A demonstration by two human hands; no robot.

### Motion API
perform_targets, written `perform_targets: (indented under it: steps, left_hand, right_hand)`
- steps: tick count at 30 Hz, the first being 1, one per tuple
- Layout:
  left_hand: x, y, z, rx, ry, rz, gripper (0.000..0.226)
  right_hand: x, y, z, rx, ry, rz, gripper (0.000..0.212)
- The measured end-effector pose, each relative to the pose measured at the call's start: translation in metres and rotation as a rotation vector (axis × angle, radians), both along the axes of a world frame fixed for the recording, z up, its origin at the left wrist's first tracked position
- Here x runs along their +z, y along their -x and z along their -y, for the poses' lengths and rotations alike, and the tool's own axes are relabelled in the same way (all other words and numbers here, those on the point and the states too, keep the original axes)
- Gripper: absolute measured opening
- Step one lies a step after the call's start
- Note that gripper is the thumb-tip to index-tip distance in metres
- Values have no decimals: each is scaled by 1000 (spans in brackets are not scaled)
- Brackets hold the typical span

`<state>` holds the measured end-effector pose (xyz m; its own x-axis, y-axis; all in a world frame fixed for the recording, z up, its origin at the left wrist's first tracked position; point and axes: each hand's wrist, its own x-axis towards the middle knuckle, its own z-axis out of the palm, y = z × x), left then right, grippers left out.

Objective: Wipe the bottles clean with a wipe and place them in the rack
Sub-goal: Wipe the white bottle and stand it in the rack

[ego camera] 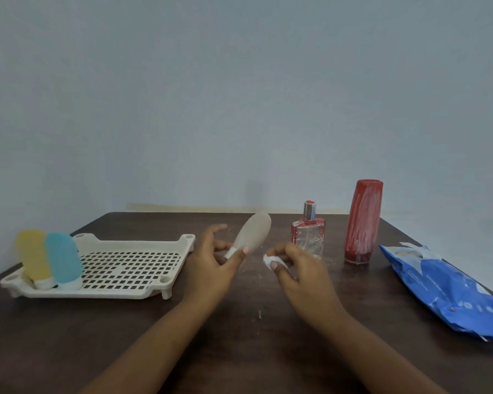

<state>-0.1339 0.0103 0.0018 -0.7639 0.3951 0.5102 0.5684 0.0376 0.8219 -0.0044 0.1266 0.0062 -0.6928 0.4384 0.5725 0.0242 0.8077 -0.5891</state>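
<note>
My left hand (pixel 208 265) grips a pale translucent squeeze bottle (pixel 254 233) by its white cap end, body tilted up and to the right. Just right of it, my right hand (pixel 299 268) pinches a small crumpled white wipe (pixel 269 260), a little apart from the bottle. A cream perforated rack (pixel 125 268) lies at the left of the table; a yellow bottle (pixel 33 254) and a teal bottle (pixel 63 257) stand cap-down in its left end. A smeared glass perfume bottle (pixel 308 237) and a tall red bottle (pixel 362 220) with white streaks stand behind my right hand.
A blue pack of wipes (pixel 450 291) lies at the table's right edge. The dark wooden table (pixel 239 322) ends at a pale wall behind. A few white specks lie on the table near my right wrist.
</note>
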Motion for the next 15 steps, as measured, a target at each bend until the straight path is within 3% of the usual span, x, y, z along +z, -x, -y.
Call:
perform_targets:
  steps: [2, 4, 6, 10, 15]
  left_hand:
    - [0, -5, -2, -189, -101, 328, 45]
    - [3, -9, -2, -305, -174, 486, 38]
    - [4, -11, -2, -343, -161, 474, 32]
    - [2, -12, 0, -342, 52, 332, 30]
    - [1, -12, 2, -294, 245, 215, 41]
  right_hand:
    - [-2, 0, 0, -5, 106, 29, 9]
    - [-3, 1, 1, -3, 156, 55, 17]
    - [-3, 1, 2, 11, 163, 63, 27]
    - [0, -2, 5, 10, 34, 108, 35]
    - [-5, 0, 0, -27, -51, 171, 40]
